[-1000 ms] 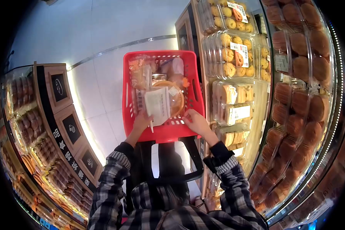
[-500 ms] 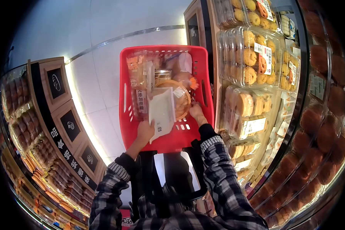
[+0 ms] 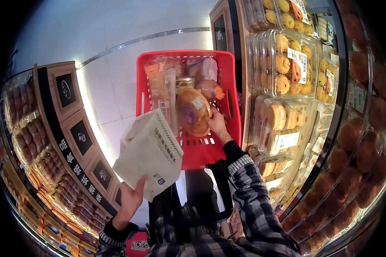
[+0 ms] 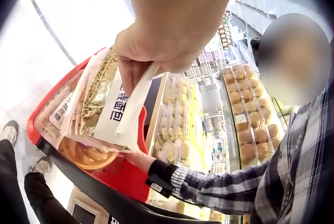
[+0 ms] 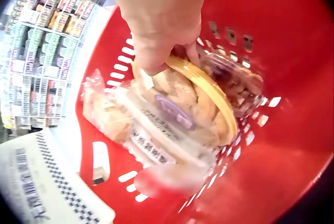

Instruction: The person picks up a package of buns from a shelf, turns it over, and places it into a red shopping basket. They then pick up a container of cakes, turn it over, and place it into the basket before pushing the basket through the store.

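**A bakery shop aisle**

Shelves (image 3: 287,73) on the right carry clear boxes of cookies and cakes with price labels. A curved display (image 3: 43,171) on the left holds packed breads. A red shopping basket (image 3: 227,73) holds bagged pastries.

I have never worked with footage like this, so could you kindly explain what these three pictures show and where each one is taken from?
There is no machine here: a person in a plaid shirt wears three cameras in a bakery aisle. The head view looks down on a red basket on a trolley, packed with wrapped baked goods, with shelves of pastries on both sides. The left hand holds a white paper package lifted clear of the basket; the left wrist view shows it pinched from close by. The right hand reaches into the basket, and the right wrist view shows its fingers gripping the rim of a round clear tub of pastries.
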### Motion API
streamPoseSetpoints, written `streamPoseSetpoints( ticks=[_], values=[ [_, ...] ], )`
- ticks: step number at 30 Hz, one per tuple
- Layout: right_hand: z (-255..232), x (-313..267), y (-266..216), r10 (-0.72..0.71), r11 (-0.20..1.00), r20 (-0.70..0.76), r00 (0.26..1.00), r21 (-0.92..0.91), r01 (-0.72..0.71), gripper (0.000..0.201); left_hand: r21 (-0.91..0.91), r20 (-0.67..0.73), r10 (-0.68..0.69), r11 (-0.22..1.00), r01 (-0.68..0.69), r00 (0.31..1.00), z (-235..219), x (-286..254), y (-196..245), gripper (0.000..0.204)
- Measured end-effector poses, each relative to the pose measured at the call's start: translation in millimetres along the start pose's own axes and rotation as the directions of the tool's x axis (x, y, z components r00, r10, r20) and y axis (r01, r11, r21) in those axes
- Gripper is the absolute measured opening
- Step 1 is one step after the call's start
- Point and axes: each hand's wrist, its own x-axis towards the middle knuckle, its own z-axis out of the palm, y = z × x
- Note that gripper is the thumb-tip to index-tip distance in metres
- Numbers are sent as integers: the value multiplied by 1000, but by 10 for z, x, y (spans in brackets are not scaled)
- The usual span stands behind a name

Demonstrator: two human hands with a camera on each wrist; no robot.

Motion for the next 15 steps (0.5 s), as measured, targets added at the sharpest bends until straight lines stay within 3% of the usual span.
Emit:
streamPoseSetpoints(
  ticks=[2, 5, 7, 10, 11, 13, 15],
  values=[
    [-40, -92, -108, -144, 979, -118, 982, -161, 125, 25, -70, -19, -30, 997, 28, 999, -74, -9, -78, 22],
    [-412, -372, -484, -135, 987, -149, 980, -108, 119, 18, -98, -51, -73, 993, 67, 996, -161, 7, -242, 26],
    [-734, -565, -823, -51, 998, -221, 974, -40, 43, 15, -104, -76, -63, 993, 55, 995, -193, 34, -299, 27],
    [-1043, -754, -863, -79, 997, -321, 944, -40, 70, 13, -142, -67, -91, 987, 81, 994, -213, 47, -255, 29],
    [-1138, -808, -892, -116, 990, -339, 934, -121, 78, 13, -127, -65, -88, 989, 79, 994, -216, 36, -252, 29],
    [-1211, -847, -860, -157, 988, -382, 911, -58, 146, 13, -95, -58, -76, 993, 70, 995, -223, 34, -243, 29],
    [-1295, -849, -806, -132, 991, -381, 915, -84, 107, 13, -120, -65, -58, 991, 50, 996, -211, 34, -212, 30]
  ],
)
